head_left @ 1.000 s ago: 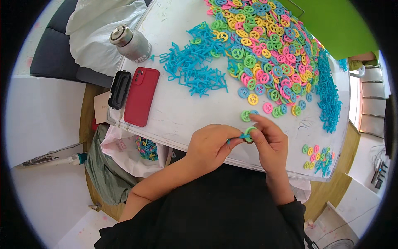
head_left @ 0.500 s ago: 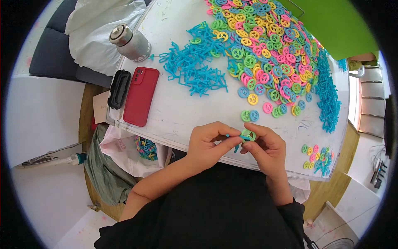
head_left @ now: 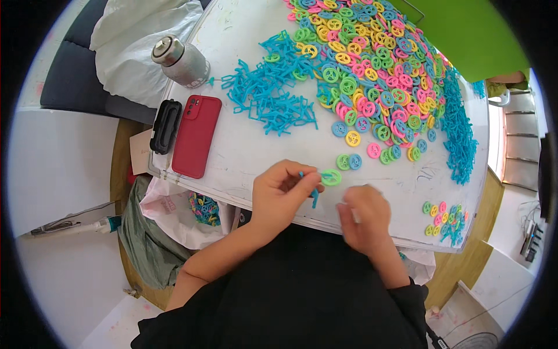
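Note:
My left hand [head_left: 278, 195] pinches a blue plastic frame piece [head_left: 315, 200] between thumb and fingers, just above the table's front edge. On the end of that piece, to the right of my fingertips, sits a green spoked wheel [head_left: 332, 184]. My right hand [head_left: 369, 220] is apart from it, a little to the right, and motion blurs its bent fingers; whether they hold anything does not show. Beyond my hands, a loose green wheel [head_left: 343, 162] and a blue wheel [head_left: 355, 162] lie side by side on the white table [head_left: 244, 168].
A big heap of coloured wheels [head_left: 378, 64] covers the far table, with blue frame pieces piled left [head_left: 270, 87] and right [head_left: 459, 134]. A red phone [head_left: 197, 136], a black case [head_left: 165, 127] and a metal bottle [head_left: 183, 64] stand left. Small parts [head_left: 444, 218] lie right.
My right hand has let go of the green wheel and moved down and right. My left hand has shifted slightly left with the blue piece and the wheel on it.

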Demonstrator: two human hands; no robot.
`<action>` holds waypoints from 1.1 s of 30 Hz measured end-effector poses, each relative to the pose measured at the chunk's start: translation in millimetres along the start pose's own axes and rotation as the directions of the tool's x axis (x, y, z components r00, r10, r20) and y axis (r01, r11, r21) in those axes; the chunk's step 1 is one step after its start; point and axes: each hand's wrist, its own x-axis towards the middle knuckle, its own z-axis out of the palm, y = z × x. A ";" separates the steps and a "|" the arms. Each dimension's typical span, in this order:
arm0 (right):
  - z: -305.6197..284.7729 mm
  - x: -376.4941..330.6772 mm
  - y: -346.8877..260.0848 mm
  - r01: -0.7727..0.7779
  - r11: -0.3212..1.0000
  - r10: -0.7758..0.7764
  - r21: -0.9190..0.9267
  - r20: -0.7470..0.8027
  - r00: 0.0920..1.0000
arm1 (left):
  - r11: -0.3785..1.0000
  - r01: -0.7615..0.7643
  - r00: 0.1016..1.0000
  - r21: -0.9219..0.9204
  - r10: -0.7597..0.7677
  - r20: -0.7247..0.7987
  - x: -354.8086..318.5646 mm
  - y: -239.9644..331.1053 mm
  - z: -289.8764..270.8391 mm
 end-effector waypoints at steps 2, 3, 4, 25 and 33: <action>1.2 0.5 -6.1 0.232 0.935 -0.137 -0.269 0.327 0.935 | 0.962 0.250 0.968 -0.110 -0.250 0.016 3.5 1.8 -4.2; 4.4 0.1 -5.0 0.229 0.934 -0.135 -0.274 0.324 0.936 | 0.962 0.250 0.968 -0.110 -0.249 0.022 3.0 0.9 -4.7; 8.0 -1.3 -1.2 0.331 0.905 -0.255 -0.268 0.283 0.925 | 0.961 0.269 0.962 -0.058 -0.265 0.063 1.2 -1.3 -5.2; -6.2 23.3 31.8 0.077 0.748 0.015 -0.660 0.133 0.991 | 0.893 -0.231 0.964 0.387 0.157 0.214 5.0 -2.6 -20.8; -7.6 29.6 38.3 0.134 0.801 -0.123 -0.584 0.058 0.991 | 0.893 -0.223 0.970 0.390 0.163 0.182 5.7 -3.2 -17.1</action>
